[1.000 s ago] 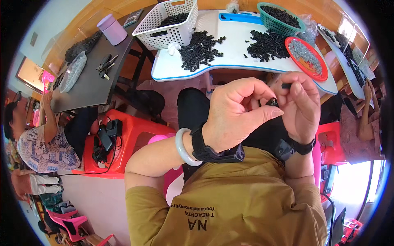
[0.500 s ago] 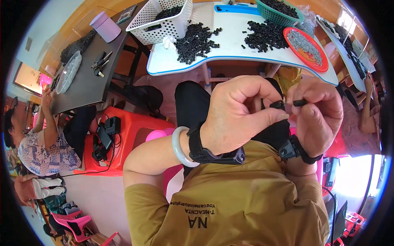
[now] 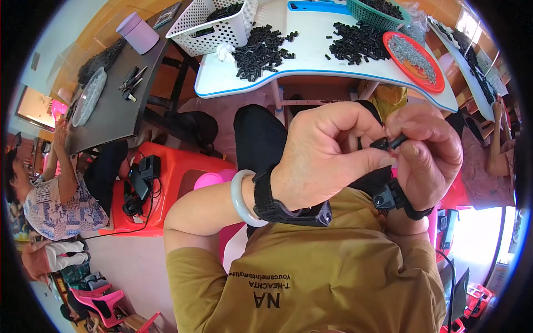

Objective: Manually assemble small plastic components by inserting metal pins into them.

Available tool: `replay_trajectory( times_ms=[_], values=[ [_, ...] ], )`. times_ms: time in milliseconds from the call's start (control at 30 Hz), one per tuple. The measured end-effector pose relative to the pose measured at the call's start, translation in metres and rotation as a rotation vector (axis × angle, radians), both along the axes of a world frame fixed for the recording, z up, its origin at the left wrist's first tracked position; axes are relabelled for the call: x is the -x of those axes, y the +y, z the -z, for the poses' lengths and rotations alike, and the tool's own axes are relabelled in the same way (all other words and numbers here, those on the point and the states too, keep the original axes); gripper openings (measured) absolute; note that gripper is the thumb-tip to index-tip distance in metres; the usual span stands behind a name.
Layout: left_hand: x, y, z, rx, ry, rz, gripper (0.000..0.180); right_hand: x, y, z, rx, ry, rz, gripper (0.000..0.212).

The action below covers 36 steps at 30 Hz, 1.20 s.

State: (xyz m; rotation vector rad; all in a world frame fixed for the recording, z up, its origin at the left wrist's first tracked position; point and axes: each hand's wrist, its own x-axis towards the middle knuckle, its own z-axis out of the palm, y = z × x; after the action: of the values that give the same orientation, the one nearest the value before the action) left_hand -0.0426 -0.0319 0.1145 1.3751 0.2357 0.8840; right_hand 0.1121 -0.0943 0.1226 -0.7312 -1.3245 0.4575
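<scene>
In front of my chest, above my lap, my left hand (image 3: 327,158) pinches a small black plastic piece (image 3: 380,144) between thumb and fingertips. Facing it, my right hand (image 3: 430,152) grips a short black tube-like piece (image 3: 398,141). The two pieces meet end to end; whether one sits inside the other I cannot tell. Beyond my hands, a white table (image 3: 311,50) bears a left heap of small black pieces (image 3: 258,55) and a right heap (image 3: 360,44). A red plate (image 3: 438,84) holds many small silvery parts.
A white perforated basket (image 3: 236,32) and a green basket (image 3: 377,21) hold more black pieces. Left stands a dark table (image 3: 119,114) with keys (image 3: 132,86) and a lilac canister (image 3: 137,33). A red stool (image 3: 172,161) carries black devices. Other people sit on both sides.
The two black pieces, apart before, now touch. My right hand has shifted slightly left toward my left hand. The view has moved a little.
</scene>
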Motion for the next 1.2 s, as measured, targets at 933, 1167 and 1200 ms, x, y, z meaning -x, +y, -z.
replay_trajectory(
  times_ms=[933, 1167, 1200],
  values=[
    [-0.0021, 0.0001, 0.0035, 0.037, -0.023, -0.042, 0.017, 0.0015, 0.0035, -0.0017, -0.107, -0.392, 0.269, 0.015],
    [-0.0019, 0.0005, 0.0024, 0.072, -0.002, -0.047, 0.017, -0.0017, 0.0045, -0.0018, -0.063, -0.397, 0.227, 0.015],
    [-0.0017, 0.0003, 0.0022, 0.09, -0.007, -0.043, 0.017, -0.002, 0.0046, -0.0015, -0.039, -0.377, 0.216, 0.015]
  ],
)
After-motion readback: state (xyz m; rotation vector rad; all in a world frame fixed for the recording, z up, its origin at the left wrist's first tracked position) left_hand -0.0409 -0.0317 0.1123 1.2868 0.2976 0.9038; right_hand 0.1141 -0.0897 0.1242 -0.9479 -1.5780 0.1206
